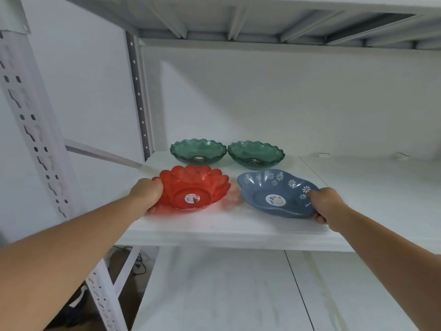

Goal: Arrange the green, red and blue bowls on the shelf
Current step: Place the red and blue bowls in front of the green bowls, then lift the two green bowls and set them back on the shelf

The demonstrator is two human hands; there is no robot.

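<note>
Two clear green bowls with wavy rims stand side by side at the back of the white shelf [214, 230], one on the left [198, 151] and one on the right [256, 154]. In front of them sit a red scalloped bowl [193, 188] and a blue bowl [276, 193] with white flowers, both resting on the shelf. My left hand [148, 194] grips the red bowl's left rim. The blue bowl's right rim is held by my right hand [325, 206].
White perforated uprights [35, 144] rise at the left, one [139, 96] at the back corner. Another shelf board [238, 17] hangs overhead and a lower shelf [226, 295] lies below. Cables lie on the floor at lower left.
</note>
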